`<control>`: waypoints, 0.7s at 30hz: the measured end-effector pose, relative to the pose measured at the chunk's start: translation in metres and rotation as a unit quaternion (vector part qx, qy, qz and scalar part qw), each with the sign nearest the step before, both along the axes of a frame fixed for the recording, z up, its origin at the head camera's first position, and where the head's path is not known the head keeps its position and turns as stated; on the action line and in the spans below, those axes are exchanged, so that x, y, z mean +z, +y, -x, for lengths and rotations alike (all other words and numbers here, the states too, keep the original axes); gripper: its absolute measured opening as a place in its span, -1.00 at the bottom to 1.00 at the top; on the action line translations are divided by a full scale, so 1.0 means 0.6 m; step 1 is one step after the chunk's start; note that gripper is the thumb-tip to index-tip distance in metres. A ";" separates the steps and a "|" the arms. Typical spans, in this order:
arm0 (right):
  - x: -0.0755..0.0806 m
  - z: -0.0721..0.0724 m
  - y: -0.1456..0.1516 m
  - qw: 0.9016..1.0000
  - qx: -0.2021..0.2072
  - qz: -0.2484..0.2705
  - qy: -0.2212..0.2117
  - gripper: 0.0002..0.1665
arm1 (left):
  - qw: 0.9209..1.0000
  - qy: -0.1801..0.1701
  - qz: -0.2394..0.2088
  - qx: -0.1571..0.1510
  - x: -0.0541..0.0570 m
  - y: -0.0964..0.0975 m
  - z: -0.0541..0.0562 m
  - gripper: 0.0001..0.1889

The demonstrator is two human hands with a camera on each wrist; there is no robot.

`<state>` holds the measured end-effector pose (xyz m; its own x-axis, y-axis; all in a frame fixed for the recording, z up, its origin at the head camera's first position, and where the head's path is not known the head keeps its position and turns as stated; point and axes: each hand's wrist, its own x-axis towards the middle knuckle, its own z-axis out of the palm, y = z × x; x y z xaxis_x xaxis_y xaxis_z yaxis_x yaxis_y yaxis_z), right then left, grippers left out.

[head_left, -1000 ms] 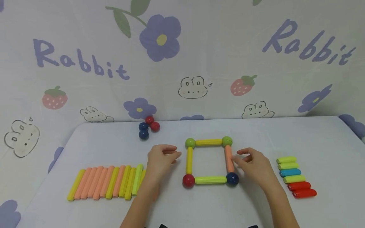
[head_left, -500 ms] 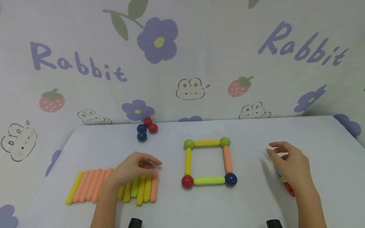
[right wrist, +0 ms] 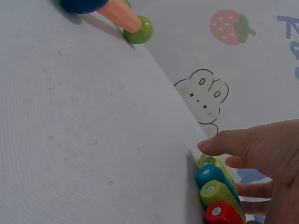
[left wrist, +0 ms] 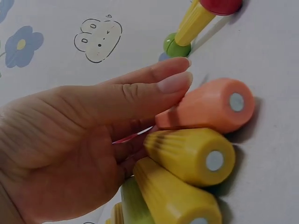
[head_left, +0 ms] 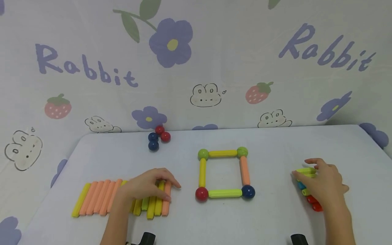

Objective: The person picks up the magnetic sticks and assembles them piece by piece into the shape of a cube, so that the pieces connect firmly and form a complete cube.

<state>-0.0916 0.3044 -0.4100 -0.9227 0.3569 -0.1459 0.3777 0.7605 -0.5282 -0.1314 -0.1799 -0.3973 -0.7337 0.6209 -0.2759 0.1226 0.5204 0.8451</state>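
Observation:
My left hand (head_left: 150,185) is over the right end of a row of long magnetic rods, with its thumb by the last orange rod (head_left: 166,207). In the left wrist view, its thumb and index finger extend near that orange rod, beside a yellow rod (left wrist: 194,154); whether they touch it I cannot tell. My right hand (head_left: 327,182) hovers over a stack of short rods, its thumb near the end of a lime rod (head_left: 304,170) and its fingers spread. Below that lie a blue rod (right wrist: 209,173) and red rods (head_left: 316,206), partly covered by the hand.
A square of rods and balls lies mid-table: a red ball (head_left: 201,194), a dark blue ball (head_left: 248,192), two green balls (head_left: 203,154), with yellow, lime and orange rods (head_left: 244,170) between. Loose dark blue balls (head_left: 153,145) and red balls (head_left: 165,136) sit at the back edge.
Both hands have moved away from the square, left hand leftward over the long rods and right hand rightward to the short rods. Both have lowered since half a second ago.

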 end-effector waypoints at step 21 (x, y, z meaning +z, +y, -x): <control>-0.002 0.011 -0.068 0.992 0.056 0.030 0.107 -0.44 | 0.997 0.037 -0.062 0.010 -0.013 -0.015 0.008 -0.73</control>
<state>-0.0982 0.2633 -0.4111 -0.9680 0.2477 0.0401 0.1674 0.7565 -0.6322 -0.1364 -0.1889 -0.4050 -0.7623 0.6312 -0.1431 0.1768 0.4158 0.8921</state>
